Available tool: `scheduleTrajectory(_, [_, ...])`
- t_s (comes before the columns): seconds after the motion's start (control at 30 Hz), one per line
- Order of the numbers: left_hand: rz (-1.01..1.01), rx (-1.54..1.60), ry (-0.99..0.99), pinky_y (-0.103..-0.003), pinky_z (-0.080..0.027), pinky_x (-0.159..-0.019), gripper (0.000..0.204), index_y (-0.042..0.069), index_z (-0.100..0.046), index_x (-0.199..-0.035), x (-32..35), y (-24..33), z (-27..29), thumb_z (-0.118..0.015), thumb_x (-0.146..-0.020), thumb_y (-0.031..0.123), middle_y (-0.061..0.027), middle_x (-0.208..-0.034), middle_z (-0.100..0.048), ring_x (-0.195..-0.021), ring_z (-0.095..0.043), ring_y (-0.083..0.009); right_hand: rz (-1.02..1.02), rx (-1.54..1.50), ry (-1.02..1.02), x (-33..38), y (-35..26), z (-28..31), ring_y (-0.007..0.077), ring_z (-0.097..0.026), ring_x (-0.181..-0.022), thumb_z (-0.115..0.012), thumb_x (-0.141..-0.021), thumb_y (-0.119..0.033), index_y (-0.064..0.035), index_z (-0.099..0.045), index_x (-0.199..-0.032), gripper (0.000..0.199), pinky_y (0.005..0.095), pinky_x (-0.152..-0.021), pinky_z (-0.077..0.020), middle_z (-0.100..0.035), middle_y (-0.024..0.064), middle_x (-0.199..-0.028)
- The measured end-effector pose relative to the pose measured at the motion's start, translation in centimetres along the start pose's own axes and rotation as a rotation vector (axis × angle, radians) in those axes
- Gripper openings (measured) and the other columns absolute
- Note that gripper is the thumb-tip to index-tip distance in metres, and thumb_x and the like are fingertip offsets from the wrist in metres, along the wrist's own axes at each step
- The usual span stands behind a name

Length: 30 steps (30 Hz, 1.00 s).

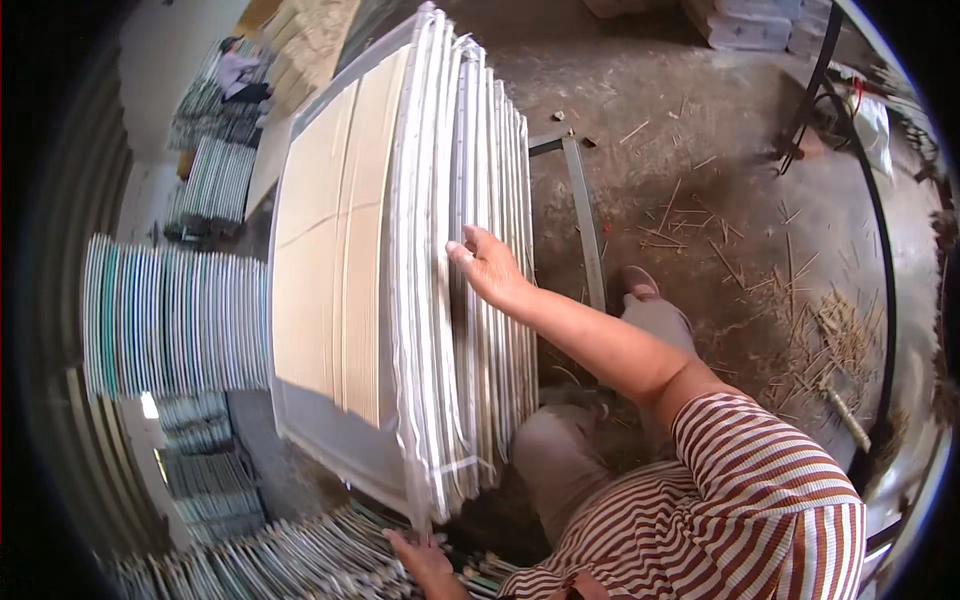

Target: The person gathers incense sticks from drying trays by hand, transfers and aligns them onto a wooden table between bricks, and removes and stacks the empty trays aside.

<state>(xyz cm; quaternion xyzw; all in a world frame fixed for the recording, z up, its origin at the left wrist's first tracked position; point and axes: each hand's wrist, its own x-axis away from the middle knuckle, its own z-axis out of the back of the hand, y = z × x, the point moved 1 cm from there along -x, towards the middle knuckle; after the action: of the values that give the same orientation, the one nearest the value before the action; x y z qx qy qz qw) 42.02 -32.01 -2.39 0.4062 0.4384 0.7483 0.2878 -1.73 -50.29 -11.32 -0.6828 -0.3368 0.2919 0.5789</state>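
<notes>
A large stack of flat, thin-edged panels [465, 300] stands on edge before me, with white film along its sides. A tan cardboard sheet [310, 260] covers much of its left face. My right hand [490, 268] is at the near edges of the panels, its thumb and fingers apart and nothing visible in them. Down by the stack's lower corner is my left hand [425, 562], its visible fingers stretched out. The film's hanging end [420, 505] comes down to it. Part of that hand is hidden, and I cannot tell how firmly it touches the corner.
More stacked panels stand at left [175, 320] and along the bottom [270, 560]. A metal bar [583, 215] lies on the floor beside my foot. Straw-like sticks [835, 340] litter the right side, near a dark curved frame [875, 230]. A person [240, 75] sits far left.
</notes>
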Motion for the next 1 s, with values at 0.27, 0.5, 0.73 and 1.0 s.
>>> scheduleTrajectory(0.27, [-0.024, -0.164, -0.135, -0.040, -0.037, -0.105, 0.062, 0.005, -0.035, -0.142, -4.8, 3.6, -5.4, -0.035, -0.099, 0.049, -0.0120, -0.142, -0.043, -0.129, -0.041, -0.0290, -0.235, -0.209, -0.259, -8.3, 1.2, -0.3, 0.0299, -0.059, -0.109, -0.055, -0.092, -0.040, 0.0127, -0.051, -0.123, 0.061, 0.0364, -0.096, -0.0442, -0.060, 0.0252, -0.116])
scheduleTrajectory(0.5, [0.125, -0.251, -0.045, -0.041, -0.038, -0.102, 0.067, 0.004, -0.034, -0.143, -5.8, 4.7, -2.5, -0.035, -0.097, 0.053, -0.0126, -0.140, -0.043, -0.126, -0.042, -0.0304, -0.364, -0.699, -0.251, -8.9, 0.9, -1.2, 0.0260, -0.064, -0.095, -0.075, -0.080, -0.036, 0.0143, -0.047, -0.121, 0.071, 0.0342, -0.085, -0.0519, -0.062, 0.0249, -0.105])
scheduleTrajectory(0.73, [0.134, -0.244, -0.018, -0.041, -0.038, -0.100, 0.071, 0.004, -0.034, -0.143, -4.9, 3.8, -1.9, -0.037, -0.095, 0.057, -0.0132, -0.140, -0.043, -0.124, -0.042, -0.0314, -0.230, -0.466, -0.199, -6.1, -2.4, -0.7, 0.0222, -0.063, -0.092, -0.078, -0.078, -0.032, 0.0113, -0.047, -0.116, 0.066, 0.0338, -0.083, -0.0522, -0.062, 0.0193, -0.100])
scheduleTrajectory(1.0, [0.095, -0.309, -0.021, -0.039, -0.035, -0.102, 0.075, 0.003, -0.035, -0.142, -6.4, -1.0, 6.6, -0.040, -0.093, 0.060, -0.0134, -0.140, -0.042, -0.123, -0.042, -0.0309, -0.376, -0.617, -0.219, 7.3, -5.5, 2.7, 0.0176, -0.055, -0.098, -0.066, -0.085, -0.042, 0.0033, -0.049, -0.121, 0.061, 0.0340, -0.078, -0.0486, -0.058, 0.0099, -0.108])
